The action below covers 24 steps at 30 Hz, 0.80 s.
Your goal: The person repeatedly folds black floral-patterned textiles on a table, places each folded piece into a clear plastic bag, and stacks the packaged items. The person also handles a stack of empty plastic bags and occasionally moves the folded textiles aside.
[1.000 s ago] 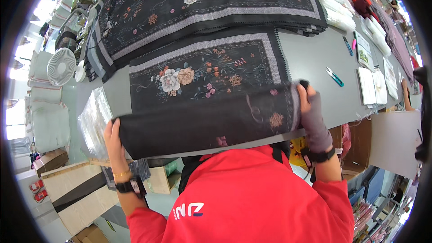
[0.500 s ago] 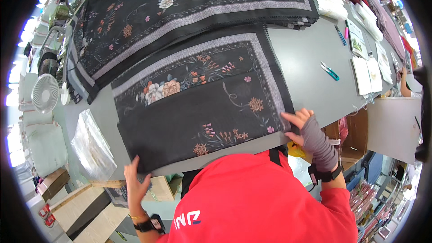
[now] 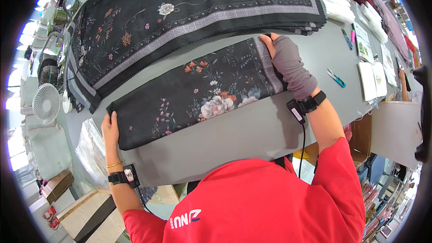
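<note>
A black floral scarf [image 3: 180, 108] lies on the grey table, folded into a long band, with a pale patterned border at its right end. At its far left corner my left hand [image 3: 110, 128] is closed on the edge, thumb on top. My right hand [image 3: 275, 47], in a grey sleeve that leaves the fingertips bare, pinches the far right corner. Just beyond the band is a stack of similar black scarves [image 3: 148, 49], with a grey-lilac border and zigzag-cut edges.
Right of the scarves lie teal thread snips [image 3: 336, 78], a blue tool [image 3: 347, 39], a pink marker [image 3: 353, 35] and an open notebook [image 3: 372, 81]. White bundles [image 3: 330, 0] sit farther back. Clear plastic bags [image 3: 90, 148] and a white fan [image 3: 45, 103] are at left.
Both hands have moved from the near edge to the far side, carrying the scarf's near part over. The scarf is now a narrower band, showing a different floral face.
</note>
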{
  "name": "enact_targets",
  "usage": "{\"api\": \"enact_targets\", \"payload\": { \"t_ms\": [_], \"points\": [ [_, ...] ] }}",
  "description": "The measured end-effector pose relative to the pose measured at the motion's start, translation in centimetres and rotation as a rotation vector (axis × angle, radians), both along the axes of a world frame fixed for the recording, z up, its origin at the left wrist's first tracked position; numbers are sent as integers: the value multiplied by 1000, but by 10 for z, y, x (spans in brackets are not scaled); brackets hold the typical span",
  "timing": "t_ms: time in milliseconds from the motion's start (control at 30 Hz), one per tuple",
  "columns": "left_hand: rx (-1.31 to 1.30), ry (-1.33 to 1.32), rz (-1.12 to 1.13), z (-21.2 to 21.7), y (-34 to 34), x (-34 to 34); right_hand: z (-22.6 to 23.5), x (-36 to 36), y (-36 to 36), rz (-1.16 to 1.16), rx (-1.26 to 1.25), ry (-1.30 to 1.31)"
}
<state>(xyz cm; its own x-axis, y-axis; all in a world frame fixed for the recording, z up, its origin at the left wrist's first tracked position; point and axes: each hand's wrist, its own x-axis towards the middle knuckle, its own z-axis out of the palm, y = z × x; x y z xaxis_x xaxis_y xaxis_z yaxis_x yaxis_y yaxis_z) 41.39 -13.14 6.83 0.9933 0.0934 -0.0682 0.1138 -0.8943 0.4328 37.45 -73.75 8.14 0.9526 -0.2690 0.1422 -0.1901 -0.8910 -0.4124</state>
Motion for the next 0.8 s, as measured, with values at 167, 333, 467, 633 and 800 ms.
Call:
{"api": "enact_targets", "payload": {
  "t_ms": [167, 333, 467, 633, 800],
  "points": [
    [338, -426, -378, 14, -81, -44, 6, -20, 46, 148, -376, -347],
    [171, -239, -317, -25, -89, -94, -6, -65, 81, 572, -159, -129],
    [110, -324, 97, -25, -33, -115, -7, -78, 43, 234, -328, 41],
    [-289, -515, 158, -5, -103, -105, 8, -90, 81, 427, 323, -149],
    [-38, -576, -631, 20, -259, -88, 25, -61, 131, 131, 1238, 494]
  ]
}}
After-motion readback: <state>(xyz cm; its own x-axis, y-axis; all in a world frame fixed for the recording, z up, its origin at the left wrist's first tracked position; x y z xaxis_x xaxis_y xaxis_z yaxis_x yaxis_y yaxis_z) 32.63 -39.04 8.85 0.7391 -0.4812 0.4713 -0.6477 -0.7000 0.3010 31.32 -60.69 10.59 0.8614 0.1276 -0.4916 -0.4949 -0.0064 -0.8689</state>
